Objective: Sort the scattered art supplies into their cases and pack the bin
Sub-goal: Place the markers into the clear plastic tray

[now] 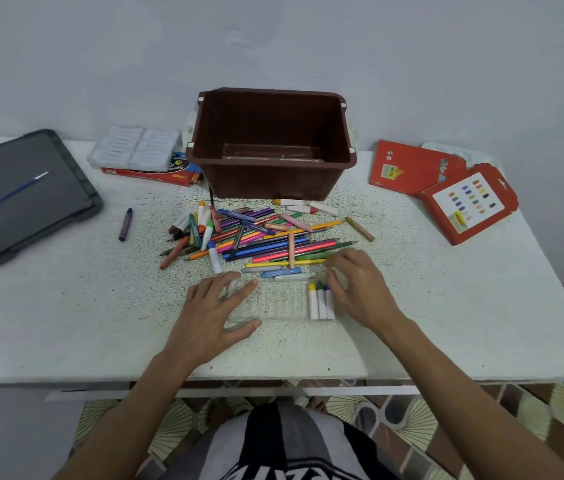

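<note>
The clear plastic case (273,304) lies on the white table (66,323), just in front of the pile of pencils and crayons (256,237). Three crayons (321,303) lie side by side at its right end. The left hand (214,306) rests flat-fingered on the left end, thumb and forefinger spanning it. The right hand (360,289) curls beside the crayons; whether it grips anything cannot be told. The brown bin (270,178) stands behind the pile.

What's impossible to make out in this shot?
All head view.
Whether the right hand pinches one of the crayons: its fingers hide that.
Left end of the clear case: under the left hand.
Near floor of the bin: behind its front wall.
Print on the red box: too small, partly under the white tray.
</note>
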